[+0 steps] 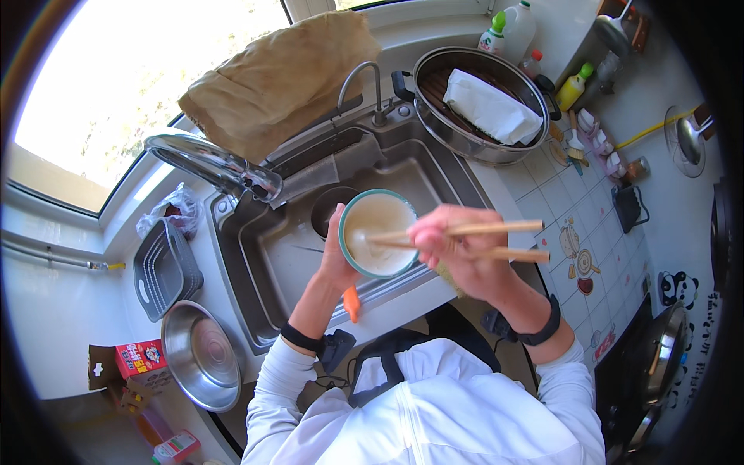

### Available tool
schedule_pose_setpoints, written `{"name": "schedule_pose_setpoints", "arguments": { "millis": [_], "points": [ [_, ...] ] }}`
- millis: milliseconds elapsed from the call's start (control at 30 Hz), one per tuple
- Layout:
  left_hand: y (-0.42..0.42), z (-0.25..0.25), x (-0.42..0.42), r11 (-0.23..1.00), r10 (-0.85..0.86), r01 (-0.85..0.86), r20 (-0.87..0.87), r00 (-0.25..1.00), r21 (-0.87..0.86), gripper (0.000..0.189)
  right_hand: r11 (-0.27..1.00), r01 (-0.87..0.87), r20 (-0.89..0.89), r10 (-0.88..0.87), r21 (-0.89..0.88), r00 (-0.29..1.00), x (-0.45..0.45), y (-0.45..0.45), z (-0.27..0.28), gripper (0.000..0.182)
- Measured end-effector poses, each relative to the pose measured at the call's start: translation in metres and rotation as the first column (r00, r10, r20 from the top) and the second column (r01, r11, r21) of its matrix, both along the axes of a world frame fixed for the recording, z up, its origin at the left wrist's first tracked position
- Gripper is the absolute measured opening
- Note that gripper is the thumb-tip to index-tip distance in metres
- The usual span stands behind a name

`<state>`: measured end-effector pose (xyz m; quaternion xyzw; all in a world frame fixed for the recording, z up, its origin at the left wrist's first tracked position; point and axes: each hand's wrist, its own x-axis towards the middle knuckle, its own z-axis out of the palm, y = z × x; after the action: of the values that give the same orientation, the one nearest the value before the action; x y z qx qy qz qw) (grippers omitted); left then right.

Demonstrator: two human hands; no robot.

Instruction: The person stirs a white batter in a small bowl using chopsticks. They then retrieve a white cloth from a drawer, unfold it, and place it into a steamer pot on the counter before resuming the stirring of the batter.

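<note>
My left hand (339, 253) grips a round bowl (381, 204) with a green rim, held above the front part of the sink. Inside the bowl is a pale, creamy liquid (381, 220). Over the bowl's right side, my right hand (459, 247) holds a pair of wooden chopsticks (500, 227), slightly blurred. Their left tips dip into the liquid, while the thicker ends point to the right. The bowl's underside is hidden from me. An orange-handled tool (351, 303) lies at the sink's front edge, just below my left hand.
Below the bowl is a double-ledged sink (285, 279) with a chrome faucet (215, 165). A large steamer pot (482, 152) holding a folded white cloth stands back right. To the left are a grey basket (165, 273) and a steel basin (200, 354). A stove (622, 372) is at right.
</note>
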<state>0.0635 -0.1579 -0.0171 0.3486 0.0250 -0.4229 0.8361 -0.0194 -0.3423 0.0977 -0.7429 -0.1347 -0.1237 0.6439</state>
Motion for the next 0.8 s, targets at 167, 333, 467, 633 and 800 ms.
{"name": "schedule_pose_setpoints", "arguments": {
  "millis": [167,333,467,633,800],
  "points": [
    [0.004,0.018,0.006,0.983,0.055,-0.061,-0.038,0.998,-0.176,0.071,0.996,0.071,-0.078,-0.075,-0.052,0.994,-0.007,-0.022,-0.006,0.022],
    [-0.002,0.006,-0.001,0.991,0.057,-0.063,-0.051,0.997,-0.119,0.072,0.997,0.072,-0.021,-0.072,0.007,0.997,0.010,-0.002,-0.001,0.022],
    [0.004,0.017,0.008,0.985,0.052,-0.055,-0.023,0.998,-0.163,0.071,0.996,0.063,0.098,-0.056,-0.062,0.994,-0.007,-0.023,-0.014,0.020],
    [-0.001,0.000,0.002,0.994,0.096,-0.099,-0.057,0.994,-0.051,0.068,0.997,0.027,0.041,-0.030,0.070,0.999,0.006,-0.001,-0.006,0.020],
    [0.004,0.015,0.007,0.989,0.086,-0.089,-0.024,0.996,-0.114,0.071,0.999,0.024,0.131,-0.018,-0.041,0.991,-0.012,-0.013,-0.016,0.021]
  ]
}}
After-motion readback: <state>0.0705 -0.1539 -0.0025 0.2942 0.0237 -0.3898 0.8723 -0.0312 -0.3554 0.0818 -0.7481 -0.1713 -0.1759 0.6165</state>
